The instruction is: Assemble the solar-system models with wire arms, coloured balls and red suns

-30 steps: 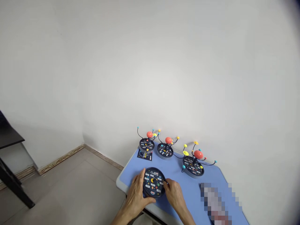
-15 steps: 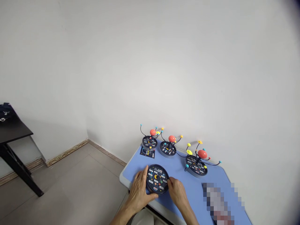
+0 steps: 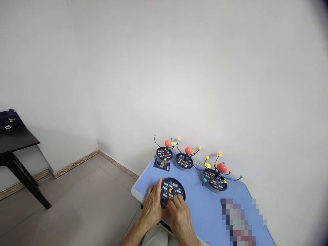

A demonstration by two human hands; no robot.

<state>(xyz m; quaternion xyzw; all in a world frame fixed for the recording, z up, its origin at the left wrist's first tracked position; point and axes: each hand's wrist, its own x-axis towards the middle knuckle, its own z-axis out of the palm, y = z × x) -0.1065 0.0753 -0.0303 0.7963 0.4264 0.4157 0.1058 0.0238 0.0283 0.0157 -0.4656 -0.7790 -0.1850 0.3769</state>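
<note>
A round dark disc (image 3: 173, 188) printed with coloured planets and white labels lies on the blue tabletop (image 3: 202, 201) in front of me. My left hand (image 3: 153, 204) grips its left edge. My right hand (image 3: 179, 214) lies across its lower front, fingers curled over the face. Part of the disc is hidden under that hand. Farther back stand several assembled solar system models: one (image 3: 164, 153) on a small dark card (image 3: 161, 165), another (image 3: 183, 161), and a larger one (image 3: 215, 179) with a red ball and yellow-tipped wire arms.
A pixelated blurred patch (image 3: 238, 218) covers part of the table's right side. The table's left corner meets a white wall behind. Beyond it lie a tiled floor (image 3: 84, 201) and a black side table (image 3: 15, 141) holding a dark bag (image 3: 7, 119).
My right hand has moved from the disc's right edge onto its lower front. The whole view has shifted slightly, with the table lower-right objects drifting a little up and right.
</note>
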